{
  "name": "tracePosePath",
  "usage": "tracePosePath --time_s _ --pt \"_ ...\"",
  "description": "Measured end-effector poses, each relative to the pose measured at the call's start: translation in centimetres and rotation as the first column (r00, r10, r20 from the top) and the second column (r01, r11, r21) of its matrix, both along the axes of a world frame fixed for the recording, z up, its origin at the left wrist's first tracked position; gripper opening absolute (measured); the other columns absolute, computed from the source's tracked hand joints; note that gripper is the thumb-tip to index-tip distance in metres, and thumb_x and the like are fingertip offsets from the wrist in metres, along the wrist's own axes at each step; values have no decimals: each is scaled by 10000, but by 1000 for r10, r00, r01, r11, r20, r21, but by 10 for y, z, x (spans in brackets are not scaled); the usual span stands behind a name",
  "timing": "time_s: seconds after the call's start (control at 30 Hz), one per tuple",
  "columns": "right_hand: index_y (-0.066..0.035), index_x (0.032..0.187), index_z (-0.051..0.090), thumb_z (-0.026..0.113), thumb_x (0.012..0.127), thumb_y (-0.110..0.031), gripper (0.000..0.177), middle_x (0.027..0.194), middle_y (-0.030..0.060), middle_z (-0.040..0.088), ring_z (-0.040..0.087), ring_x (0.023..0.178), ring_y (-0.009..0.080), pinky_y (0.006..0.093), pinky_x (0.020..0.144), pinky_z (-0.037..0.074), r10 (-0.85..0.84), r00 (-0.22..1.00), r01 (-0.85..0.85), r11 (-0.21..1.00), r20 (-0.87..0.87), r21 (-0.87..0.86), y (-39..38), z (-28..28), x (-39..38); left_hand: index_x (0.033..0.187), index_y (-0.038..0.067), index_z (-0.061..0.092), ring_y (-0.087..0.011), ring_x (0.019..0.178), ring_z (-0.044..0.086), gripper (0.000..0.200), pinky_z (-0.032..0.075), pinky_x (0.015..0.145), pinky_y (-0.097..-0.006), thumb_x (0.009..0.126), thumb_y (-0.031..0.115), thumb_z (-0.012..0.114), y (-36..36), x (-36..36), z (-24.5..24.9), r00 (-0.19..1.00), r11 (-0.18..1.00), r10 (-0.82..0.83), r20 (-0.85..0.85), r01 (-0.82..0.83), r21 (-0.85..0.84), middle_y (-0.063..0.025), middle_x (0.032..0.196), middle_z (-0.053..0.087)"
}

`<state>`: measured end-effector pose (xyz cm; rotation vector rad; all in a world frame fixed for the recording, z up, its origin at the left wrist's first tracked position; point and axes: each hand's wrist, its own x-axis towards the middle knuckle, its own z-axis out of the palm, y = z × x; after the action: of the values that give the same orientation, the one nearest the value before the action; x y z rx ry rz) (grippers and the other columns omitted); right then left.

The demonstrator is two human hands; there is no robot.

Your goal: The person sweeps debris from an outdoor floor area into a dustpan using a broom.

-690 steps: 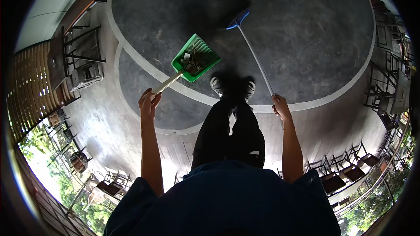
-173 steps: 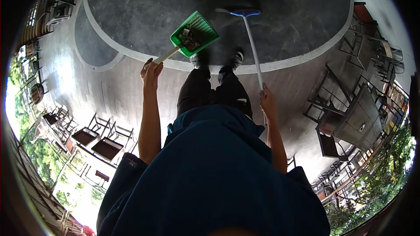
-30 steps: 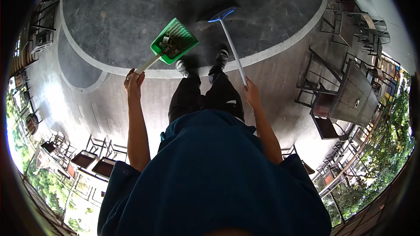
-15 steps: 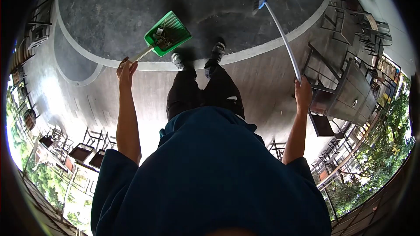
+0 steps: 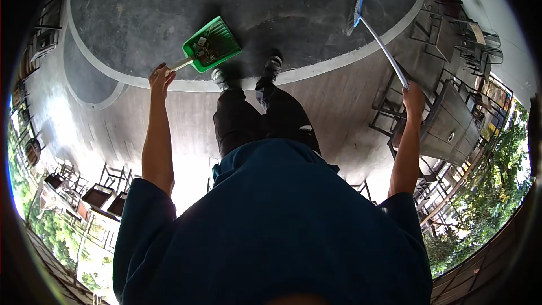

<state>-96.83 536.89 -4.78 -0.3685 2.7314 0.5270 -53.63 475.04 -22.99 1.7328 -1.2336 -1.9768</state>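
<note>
A green dustpan [image 5: 228, 45] with leaves and bits of debris in its tray is at the upper left of centre, over the dark floor. My left hand [image 5: 161, 77] is closed round the end of its pale handle. On the right, my right hand [image 5: 414, 99] grips the end of a long broom stick [image 5: 385, 51]. The blue broom head [image 5: 358, 9], with its bristles facing left, is over the dark floor at the upper right, apart from the dustpan.
My shoes [image 5: 273, 64] are near the pale curved border [image 5: 333, 70] of the dark floor [image 5: 271, 0]. A wooden table [image 5: 451, 127] and chairs are close by my right arm. More chairs [image 5: 97, 196] stand at the lower left.
The broom and my right hand have moved to the right. The dustpan has shifted slightly left in view, still in my left hand.
</note>
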Motion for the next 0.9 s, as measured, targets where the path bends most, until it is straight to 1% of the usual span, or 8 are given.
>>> tracePosePath --time_s 0.1,0.23,0.33,0.5,0.6,0.63,0.73,0.9 --pt "-71 1091 568 612 823 -224 312 1001 169 624 592 918 359 439 769 482 -7 999 5 999 43 35 -7 -13 -16 1140 19 525 -239 793 639 394 563 742 -333 764 89 618 3 -4 -10 999 1000 24 27 -24 4 -98 912 575" --pt "-76 1091 570 616 817 -213 310 998 161 626 592 924 351 444 766 481 131 991 -131 991 41 -9 -20 -32 -25 1139 19 527 -231 794 639 403 566 724 -345 758 106 630 2 -1 -14 998 999 27 55 -29 29 -95 912 580" --pt "-64 1070 578 610 820 -201 287 956 168 632 603 900 343 442 736 492 204 973 -212 975 111 68 -38 -36 -26 1102 21 557 -220 787 639 369 564 715 -334 758 131 635 3 -5 -13 995 999 -43 95 41 22 -86 890 588" --pt "-50 1022 591 596 827 -179 234 894 171 640 618 841 344 438 701 503 319 940 -331 939 123 91 -57 -39 -16 1043 24 596 -200 763 641 322 563 696 -321 750 151 635 6 -24 -14 989 997 -77 129 78 -1 -70 846 606" --pt "-23 932 619 467 865 -92 180 773 181 637 634 780 339 405 668 517 357 928 -366 927 107 79 -71 -29 8 999 34 621 -176 729 642 289 561 673 -308 741 161 630 14 -34 -18 968 985 -148 202 163 -60 -57 811 621" --pt "-23 932 619 467 865 -92 180 773 181 637 634 780 339 405 668 517 360 927 -368 926 106 77 -75 -27 15 999 34 621 -176 729 642 289 561 673 -308 741 161 630 17 -36 -17 969 985 -145 201 160 -62 -57 811 621" --pt "-7 963 610 470 863 -75 185 762 175 635 635 757 344 408 647 518 418 907 -416 909 61 -33 -84 -21 37 997 43 624 -161 710 641 289 561 658 -302 733 160 628 22 -41 -15 964 985 -144 225 161 -60 -52 802 630" --pt "14 1021 591 479 857 -50 209 780 177 633 637 758 334 403 637 515 430 899 -427 903 86 -49 -114 -8 65 1003 52 623 -160 711 642 289 561 661 -299 734 158 625 16 -42 -14 959 985 -149 241 166 -53 -54 810 631"
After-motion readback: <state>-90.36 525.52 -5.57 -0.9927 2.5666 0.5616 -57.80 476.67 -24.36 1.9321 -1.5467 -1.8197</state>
